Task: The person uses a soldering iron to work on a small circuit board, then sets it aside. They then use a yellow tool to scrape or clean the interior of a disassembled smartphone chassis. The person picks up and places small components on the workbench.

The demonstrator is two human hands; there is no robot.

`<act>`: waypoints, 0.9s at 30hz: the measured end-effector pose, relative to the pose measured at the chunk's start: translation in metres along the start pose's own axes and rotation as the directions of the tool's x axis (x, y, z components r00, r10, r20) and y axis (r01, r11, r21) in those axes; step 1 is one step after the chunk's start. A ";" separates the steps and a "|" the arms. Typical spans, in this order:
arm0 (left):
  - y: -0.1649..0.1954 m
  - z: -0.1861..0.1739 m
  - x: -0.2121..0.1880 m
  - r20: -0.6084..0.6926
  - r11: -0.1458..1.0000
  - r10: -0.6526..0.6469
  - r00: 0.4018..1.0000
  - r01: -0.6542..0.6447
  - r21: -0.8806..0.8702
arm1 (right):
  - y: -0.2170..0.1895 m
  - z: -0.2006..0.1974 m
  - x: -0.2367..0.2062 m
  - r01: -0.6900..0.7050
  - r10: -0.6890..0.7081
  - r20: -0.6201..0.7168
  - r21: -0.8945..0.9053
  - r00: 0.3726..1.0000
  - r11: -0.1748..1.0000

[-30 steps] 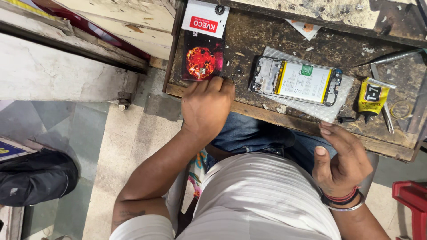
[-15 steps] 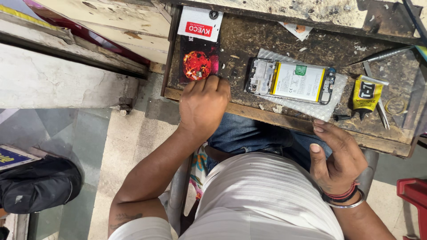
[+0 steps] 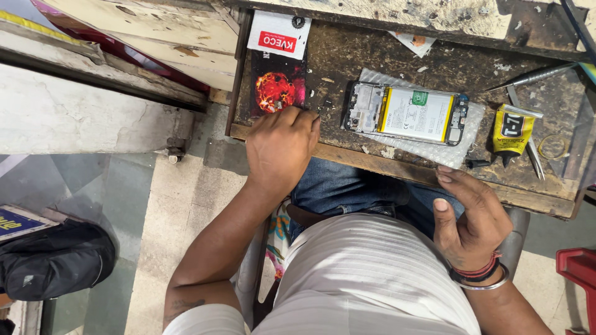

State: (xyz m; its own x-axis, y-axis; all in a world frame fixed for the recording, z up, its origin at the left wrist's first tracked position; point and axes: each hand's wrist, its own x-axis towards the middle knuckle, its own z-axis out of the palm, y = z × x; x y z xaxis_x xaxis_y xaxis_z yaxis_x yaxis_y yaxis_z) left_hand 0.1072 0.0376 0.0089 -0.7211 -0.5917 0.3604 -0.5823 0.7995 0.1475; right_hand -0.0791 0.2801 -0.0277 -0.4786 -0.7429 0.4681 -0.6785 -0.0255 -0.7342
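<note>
Head view, near to far: the right hand (image 3: 473, 226) hovers over the lap at the near edge of the workbench (image 3: 397, 170), fingers loosely curled and holding nothing. The left hand (image 3: 280, 147) rests fingers together on a dark card with a red ball picture (image 3: 276, 84); whether it pinches anything I cannot tell. Right of it, an opened phone (image 3: 406, 113) lies on bubble wrap (image 3: 428, 152). Small screws beside the left fingertips could get swept off the edge. No containers show; a yellow glue tube (image 3: 512, 130) lies far right.
</note>
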 end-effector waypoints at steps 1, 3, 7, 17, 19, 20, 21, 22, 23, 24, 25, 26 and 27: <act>0.000 0.001 0.000 0.006 1.000 0.011 1.000 -0.011 0.009 | 0.000 0.000 0.000 -0.001 0.001 -0.002 0.006 1.000 1.000; -0.001 0.002 0.000 0.019 0.999 0.033 0.999 -0.033 0.025 | 0.000 0.001 0.000 -0.004 0.004 -0.008 0.016 1.000 1.000; -0.002 0.005 0.001 0.031 0.995 0.056 0.998 -0.058 0.079 | 0.000 0.001 0.000 0.002 -0.002 -0.004 0.013 1.000 1.000; -0.004 0.007 0.006 0.016 0.990 0.085 0.996 -0.086 0.109 | -0.003 0.002 0.002 0.000 0.000 0.007 0.003 1.000 1.000; -0.002 0.004 0.006 0.003 0.996 0.065 0.998 -0.065 0.064 | -0.003 0.002 0.002 -0.004 0.004 0.011 0.002 1.000 1.000; -0.001 0.002 0.006 0.003 0.998 0.045 0.999 -0.045 0.032 | -0.003 0.002 0.002 -0.006 0.006 0.011 0.004 1.000 1.000; 0.000 0.000 0.006 0.005 1.000 0.026 1.000 -0.026 0.001 | -0.003 0.002 0.002 -0.009 0.008 0.012 0.006 1.000 1.000; 0.001 -0.001 0.007 -0.005 1.000 0.027 1.000 -0.027 -0.009 | -0.002 0.002 0.002 -0.010 0.010 0.009 0.006 1.000 1.000; 0.002 -0.003 0.007 -0.015 0.999 0.026 1.000 -0.027 -0.018 | -0.002 0.003 0.002 -0.011 0.010 0.008 0.005 1.000 1.000; 0.003 -0.004 0.008 -0.025 0.999 0.026 0.999 -0.026 -0.027 | -0.002 0.004 0.003 -0.011 0.011 0.006 0.006 1.000 1.000; 0.004 -0.005 0.009 -0.030 0.998 0.028 0.999 -0.030 -0.059 | -0.002 0.004 0.003 -0.013 0.013 0.010 -0.003 1.000 1.000; 0.004 -0.004 0.012 -0.035 0.995 0.030 0.999 -0.033 -0.092 | -0.001 0.004 0.003 -0.015 0.015 0.014 -0.011 1.000 1.000; 0.003 -0.003 0.015 -0.040 0.992 0.031 0.999 -0.036 -0.124 | -0.002 0.004 0.003 -0.018 0.018 0.018 -0.020 1.000 1.000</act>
State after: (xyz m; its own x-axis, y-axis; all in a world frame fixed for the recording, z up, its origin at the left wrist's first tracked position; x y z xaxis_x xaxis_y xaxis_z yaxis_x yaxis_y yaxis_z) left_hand 0.0960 0.0317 0.0178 -0.7233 -0.5618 0.4017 -0.5048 0.8270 0.2477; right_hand -0.0771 0.2751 -0.0272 -0.4805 -0.7552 0.4458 -0.6810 0.0011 -0.7322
